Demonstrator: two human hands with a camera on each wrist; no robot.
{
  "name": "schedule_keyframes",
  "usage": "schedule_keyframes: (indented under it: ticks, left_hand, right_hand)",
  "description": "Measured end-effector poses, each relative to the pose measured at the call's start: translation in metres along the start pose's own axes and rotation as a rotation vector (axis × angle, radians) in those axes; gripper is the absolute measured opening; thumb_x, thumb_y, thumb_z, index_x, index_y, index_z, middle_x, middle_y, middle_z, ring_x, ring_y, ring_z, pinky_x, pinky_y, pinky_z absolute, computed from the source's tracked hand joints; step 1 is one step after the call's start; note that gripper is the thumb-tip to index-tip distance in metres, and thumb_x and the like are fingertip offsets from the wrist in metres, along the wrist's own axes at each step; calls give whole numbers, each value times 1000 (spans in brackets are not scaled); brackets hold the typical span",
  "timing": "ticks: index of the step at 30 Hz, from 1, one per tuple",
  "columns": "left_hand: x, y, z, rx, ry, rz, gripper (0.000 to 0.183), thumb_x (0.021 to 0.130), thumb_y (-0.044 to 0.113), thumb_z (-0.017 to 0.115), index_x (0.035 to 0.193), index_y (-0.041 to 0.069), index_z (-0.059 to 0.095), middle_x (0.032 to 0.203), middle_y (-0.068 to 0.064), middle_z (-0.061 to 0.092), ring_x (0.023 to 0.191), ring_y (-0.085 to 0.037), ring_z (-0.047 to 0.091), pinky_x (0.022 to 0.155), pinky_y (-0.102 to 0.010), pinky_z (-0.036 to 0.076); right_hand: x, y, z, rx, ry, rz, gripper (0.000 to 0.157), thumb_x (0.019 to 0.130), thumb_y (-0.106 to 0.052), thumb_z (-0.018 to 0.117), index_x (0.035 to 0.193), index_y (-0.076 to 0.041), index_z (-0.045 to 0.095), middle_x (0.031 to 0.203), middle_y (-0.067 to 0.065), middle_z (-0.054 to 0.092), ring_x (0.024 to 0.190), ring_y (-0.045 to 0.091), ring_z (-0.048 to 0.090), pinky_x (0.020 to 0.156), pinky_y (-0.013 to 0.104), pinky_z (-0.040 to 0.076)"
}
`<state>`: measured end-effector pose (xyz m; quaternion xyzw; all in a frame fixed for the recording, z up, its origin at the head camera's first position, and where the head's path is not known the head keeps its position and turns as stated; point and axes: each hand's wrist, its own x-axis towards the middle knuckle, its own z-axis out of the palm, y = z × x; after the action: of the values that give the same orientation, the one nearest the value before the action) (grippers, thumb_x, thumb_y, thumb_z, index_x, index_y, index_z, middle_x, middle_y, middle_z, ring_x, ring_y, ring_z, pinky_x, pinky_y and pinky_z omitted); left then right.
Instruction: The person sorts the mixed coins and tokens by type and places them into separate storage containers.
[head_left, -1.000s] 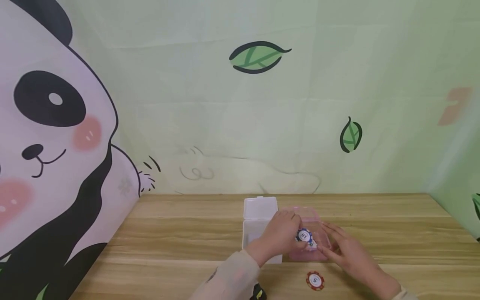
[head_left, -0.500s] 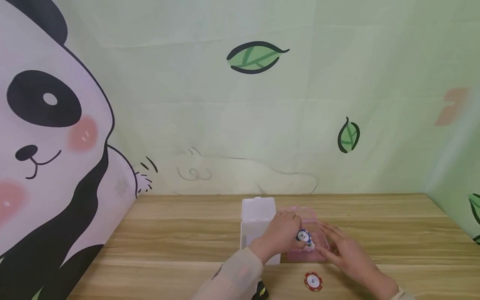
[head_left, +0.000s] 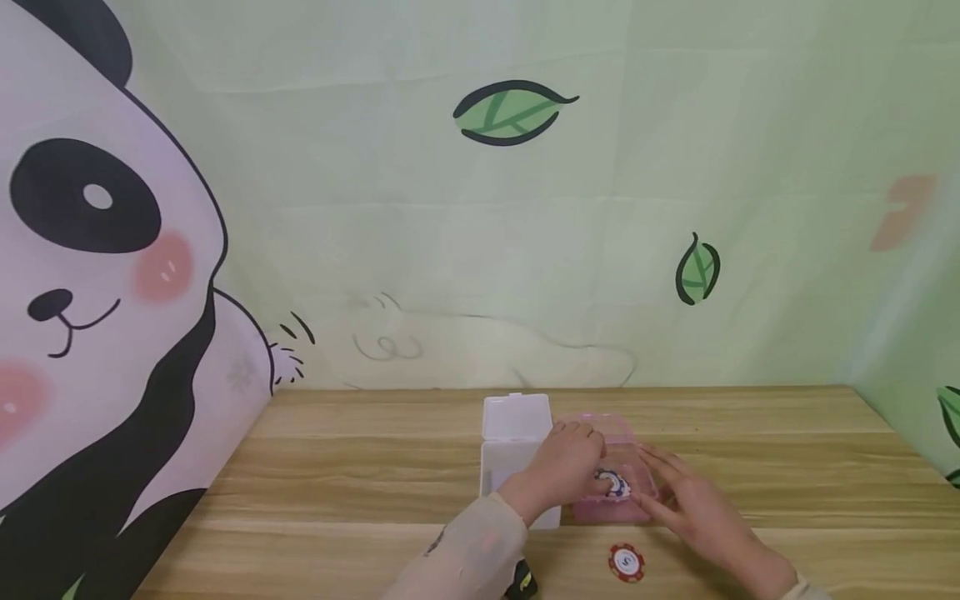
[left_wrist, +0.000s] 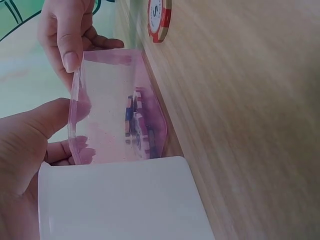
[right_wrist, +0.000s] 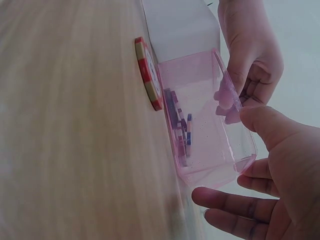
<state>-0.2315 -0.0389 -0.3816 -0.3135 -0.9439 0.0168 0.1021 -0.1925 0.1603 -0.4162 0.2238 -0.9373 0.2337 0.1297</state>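
Note:
A clear pink plastic box [head_left: 611, 512] stands on the table with its lid raised at the back. Several poker chips [right_wrist: 181, 131] lie on its floor; a blue-and-white chip [head_left: 617, 483] shows partly below my left fingers in the head view. My left hand [head_left: 566, 462] reaches over the left part of the box, thumb and fingertips dipping past the rim and holding nothing. From the other side my right hand [head_left: 697, 508] holds the box's right end, thumb at the front rim and fingers along the side. In front of the box a red poker chip [head_left: 626, 563] lies flat.
A white plastic box [head_left: 516, 418] with its lid up stands against the pink box's left side, partly behind my left hand. A black item with a yellow mark [head_left: 522, 582] sits below my left sleeve. Behind the wooden table [head_left: 787, 450] hangs a printed cloth [head_left: 375, 208].
The blue-and-white chip has left my left fingertips and dropped onto the chips in the pink box. Both hands stay in nearly the same place.

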Motion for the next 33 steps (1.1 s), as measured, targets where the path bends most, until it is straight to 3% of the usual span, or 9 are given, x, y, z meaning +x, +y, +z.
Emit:
schedule_keyframes:
  ticks: [11,19,25,33]
  left_hand:
    - [-4,1,-8,-3,9,7,34,83,47,70,98,17,66,95,7,65,94,-10,57,80,-23,41]
    - [-12,1,-15,-47,16,6,35,83,47,70,102,17,65,98,7,65,97,-9,57,87,-23,41]
    - [-19,2,-21,-49,52,19,34,83,46,70,101,18,64,92,9,62,94,-7,56,95,-23,40]
    - [-30,6,-25,-68,93,25,35,82,48,71,100,18,63,93,10,61,90,-6,54,94,-24,42]
  right_hand:
    - [-1,-3,-2,-1,6,-18,61,89,-35,66,137,-1,49,140,19,52,71,-5,56,64,21,51]
    - [0,-2,-2,4,10,-19,61,89,-34,66,137,-1,49,140,19,51,72,-5,56,65,21,51]
    - [-1,-2,-1,13,3,-10,61,89,-34,66,136,0,50,140,19,52,72,-5,56,65,20,51]
    - [0,-2,-1,-1,5,-8,60,88,-33,67,135,1,51,138,18,54,72,-4,57,64,21,51]
